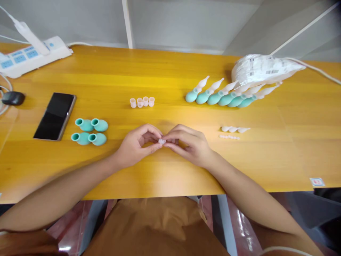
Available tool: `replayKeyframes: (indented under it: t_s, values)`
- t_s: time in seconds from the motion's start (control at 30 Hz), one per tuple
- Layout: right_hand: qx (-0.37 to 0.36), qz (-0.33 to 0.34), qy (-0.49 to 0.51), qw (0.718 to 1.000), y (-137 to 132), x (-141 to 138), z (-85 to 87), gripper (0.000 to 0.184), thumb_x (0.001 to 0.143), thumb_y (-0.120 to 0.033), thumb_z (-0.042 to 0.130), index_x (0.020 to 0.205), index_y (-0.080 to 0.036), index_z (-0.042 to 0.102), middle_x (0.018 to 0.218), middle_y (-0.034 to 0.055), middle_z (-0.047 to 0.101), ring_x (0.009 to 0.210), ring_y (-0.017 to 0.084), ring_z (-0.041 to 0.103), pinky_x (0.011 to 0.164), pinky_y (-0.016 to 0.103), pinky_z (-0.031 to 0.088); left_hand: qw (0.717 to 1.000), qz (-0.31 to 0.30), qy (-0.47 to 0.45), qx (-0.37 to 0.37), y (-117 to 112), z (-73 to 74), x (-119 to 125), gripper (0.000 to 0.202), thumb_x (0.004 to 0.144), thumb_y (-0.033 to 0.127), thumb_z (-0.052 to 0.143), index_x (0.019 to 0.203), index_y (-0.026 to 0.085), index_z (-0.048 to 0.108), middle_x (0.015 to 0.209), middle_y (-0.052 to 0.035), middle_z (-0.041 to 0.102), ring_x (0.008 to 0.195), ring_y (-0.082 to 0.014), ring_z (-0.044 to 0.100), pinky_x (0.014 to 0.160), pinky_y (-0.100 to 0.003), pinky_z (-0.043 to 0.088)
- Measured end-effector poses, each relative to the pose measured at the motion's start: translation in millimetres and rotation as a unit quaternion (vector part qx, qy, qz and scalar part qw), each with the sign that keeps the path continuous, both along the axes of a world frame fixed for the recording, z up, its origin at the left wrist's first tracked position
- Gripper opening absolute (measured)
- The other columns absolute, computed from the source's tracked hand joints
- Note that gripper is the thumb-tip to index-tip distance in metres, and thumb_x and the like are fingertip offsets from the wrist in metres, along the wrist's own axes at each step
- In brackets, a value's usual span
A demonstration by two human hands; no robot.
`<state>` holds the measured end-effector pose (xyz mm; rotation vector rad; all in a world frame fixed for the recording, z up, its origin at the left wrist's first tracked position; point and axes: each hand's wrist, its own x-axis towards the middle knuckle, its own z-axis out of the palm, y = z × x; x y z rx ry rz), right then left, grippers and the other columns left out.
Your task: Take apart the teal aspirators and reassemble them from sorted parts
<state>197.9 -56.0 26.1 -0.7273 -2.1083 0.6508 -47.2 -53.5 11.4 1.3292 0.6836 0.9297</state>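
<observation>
Over the middle of the table my left hand (142, 145) and my right hand (188, 144) meet at their fingertips. Both pinch a small translucent whitish piece (161, 141), mostly covered by the fingers; its exact kind I cannot make out. Something pale also shows behind my right fingers. Beyond my hands stands a short row of pale pink cup-shaped collars (145, 102). To the left lie several teal rubber bulbs (99, 125) with open necks. On the right are a few white pointed nozzles (234, 129), with a line of tiny pale pink pieces (229, 137) just in front of them.
Several assembled teal bulb syringes (213, 97) with whitish nozzles lie in a row at the back right, before a white plastic package (266, 69). At left are a phone (54, 115), a black mouse (13, 98) and a power strip (34, 55). A small sticker (317, 182) marks the front right edge.
</observation>
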Motion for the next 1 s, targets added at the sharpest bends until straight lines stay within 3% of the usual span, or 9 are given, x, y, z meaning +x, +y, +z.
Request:
replayKeyframes:
  t_s: [0.33,0.5,0.63,0.7,0.87,1.0]
  values:
    - [0.174,-0.033,-0.132,0.975,-5.3,4.6,4.9,0.043,0.109,-0.019,0.072,0.152,-0.018,0.064,0.108,0.0113,0.08,0.091,0.023,0.078,0.081,0.037,0.068,0.993,-0.006,-0.078,-0.088,3.0,-1.5,-0.1,0.024,0.096,0.021,0.09,0.108,0.019,0.069,0.109,-0.0036,0.078,0.104,-0.0146,0.08,0.098,-0.028,0.066]
    - [0.212,-0.05,-0.188,0.958,-8.3,2.3,8.0,0.049,0.111,-0.021,0.069,0.159,-0.017,0.058,0.105,0.0097,0.081,0.086,0.022,0.076,0.076,0.036,0.066,0.993,0.002,-0.067,-0.102,2.8,-0.4,0.3,0.028,0.095,0.026,0.092,0.106,0.019,0.067,0.11,-0.0045,0.08,0.104,-0.0168,0.081,0.099,-0.032,0.067]
    - [0.232,-0.049,-0.192,0.952,-10.0,0.9,8.7,0.049,0.11,-0.019,0.071,0.157,-0.011,0.058,0.103,0.0101,0.081,0.083,0.022,0.074,0.073,0.036,0.065,0.992,0.005,-0.075,-0.104,2.2,0.6,0.8,0.028,0.095,0.025,0.092,0.106,0.019,0.067,0.109,-0.0034,0.079,0.103,-0.0151,0.081,0.098,-0.029,0.068]
    - [0.23,-0.049,-0.183,0.955,-10.4,1.0,7.9,0.052,0.11,-0.018,0.071,0.159,-0.011,0.057,0.102,0.0102,0.081,0.082,0.022,0.074,0.072,0.036,0.065,0.992,0.009,-0.078,-0.102,1.9,0.9,0.8,0.028,0.095,0.025,0.092,0.106,0.019,0.067,0.109,-0.0031,0.079,0.103,-0.015,0.081,0.098,-0.03,0.068]
    - [0.179,-0.033,-0.155,0.971,-10.2,2.3,2.7,0.065,0.11,-0.02,0.07,0.171,-0.023,0.048,0.106,0.0088,0.081,0.088,0.024,0.078,0.076,0.038,0.068,0.993,0.012,-0.065,-0.095,1.1,1.9,0.7,0.032,0.094,0.031,0.093,0.104,0.019,0.064,0.108,-0.0048,0.08,0.104,-0.0187,0.082,0.101,-0.036,0.069]
    - [0.108,-0.014,-0.115,0.987,-8.6,2.3,-1.1,0.063,0.11,-0.02,0.069,0.17,-0.028,0.051,0.11,0.0086,0.08,0.092,0.023,0.08,0.081,0.038,0.071,0.994,0.014,-0.062,-0.087,1.5,3.0,0.8,0.033,0.094,0.032,0.093,0.103,0.019,0.065,0.108,-0.0045,0.079,0.103,-0.0187,0.082,0.101,-0.037,0.069]
